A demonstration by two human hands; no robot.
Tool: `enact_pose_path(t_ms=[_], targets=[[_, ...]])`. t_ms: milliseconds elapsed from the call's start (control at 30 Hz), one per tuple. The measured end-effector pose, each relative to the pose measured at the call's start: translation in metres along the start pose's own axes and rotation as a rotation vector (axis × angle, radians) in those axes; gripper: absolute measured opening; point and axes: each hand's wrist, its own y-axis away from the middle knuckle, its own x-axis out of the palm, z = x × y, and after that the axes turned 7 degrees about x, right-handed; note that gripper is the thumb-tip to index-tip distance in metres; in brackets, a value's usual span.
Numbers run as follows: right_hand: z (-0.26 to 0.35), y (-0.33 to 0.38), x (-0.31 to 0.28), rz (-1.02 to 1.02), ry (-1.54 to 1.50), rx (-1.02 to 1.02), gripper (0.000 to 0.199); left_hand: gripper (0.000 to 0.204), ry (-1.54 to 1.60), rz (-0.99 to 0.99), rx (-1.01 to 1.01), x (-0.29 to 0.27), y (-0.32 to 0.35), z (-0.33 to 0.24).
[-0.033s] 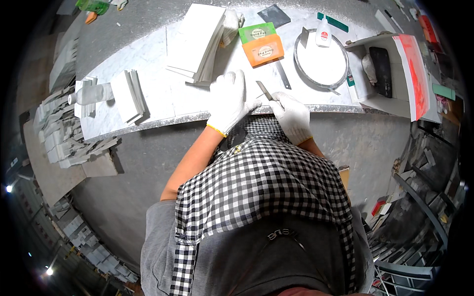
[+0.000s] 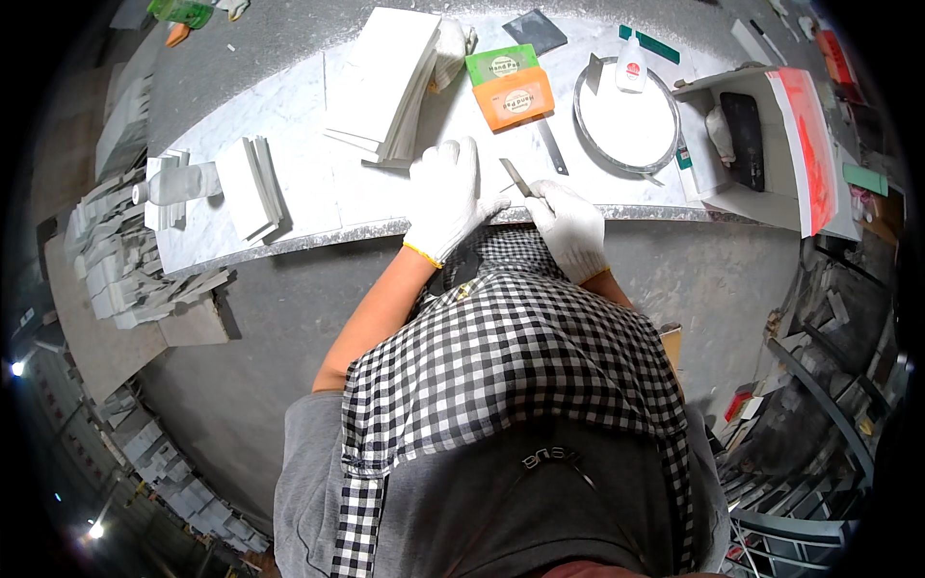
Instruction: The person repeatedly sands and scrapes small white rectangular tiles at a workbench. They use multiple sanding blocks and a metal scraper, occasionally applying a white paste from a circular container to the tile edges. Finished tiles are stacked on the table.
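Observation:
My left hand [image 2: 447, 197], in a white knit glove with a yellow cuff, lies flat near the table's front edge, thumb stretched toward the right. White tile under it merges with the pale tabletop, so the tile's outline is hard to make out. In my right hand [image 2: 570, 228], also gloved, the fingers pinch a narrow flat metal blade [image 2: 515, 175] that points away and to the left. Beyond the hands lie an orange hand pad [image 2: 515, 98], a green hand pad [image 2: 500, 64] and a metal scraper [image 2: 553, 146].
A stack of white tiles [image 2: 382, 82] stands behind my left hand. Farther left are upright tiles [image 2: 251, 188] and a clear bottle [image 2: 183, 184]. To the right sit a round tub of white material [image 2: 624, 135], a small white bottle [image 2: 631, 64] and an open cardboard box [image 2: 788, 144].

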Motion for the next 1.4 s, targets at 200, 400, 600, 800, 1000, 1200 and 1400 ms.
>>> enact_pose_path(t_ms=[200,400,600,800,1000,1200,1400], targets=[[0.000,-0.003,0.002,-0.042,0.056,-0.092,0.024,0.093,0.017,-0.004,0.016,0.001,0.001,0.002],[-0.008,-0.011,0.012,-0.105,0.121,-0.228,0.018,0.089,0.017,-0.034,0.043,0.001,0.000,0.003],[-0.002,-0.015,0.009,-0.153,0.178,-0.382,0.014,0.086,0.014,-0.048,0.068,0.001,0.000,0.005],[-0.009,-0.021,0.023,-0.185,0.178,-0.347,0.011,0.086,0.027,-0.038,0.065,0.000,-0.001,0.004],[-0.010,-0.029,0.029,-0.220,0.151,-0.420,0.011,0.094,0.048,0.024,0.024,0.001,-0.002,0.004],[-0.003,-0.024,0.016,-0.222,0.132,-0.497,0.012,0.092,0.049,0.002,0.033,0.000,-0.001,0.004],[-0.020,0.003,-0.001,0.013,0.281,-0.213,0.021,0.092,0.063,-0.001,0.011,0.001,0.000,0.002]])
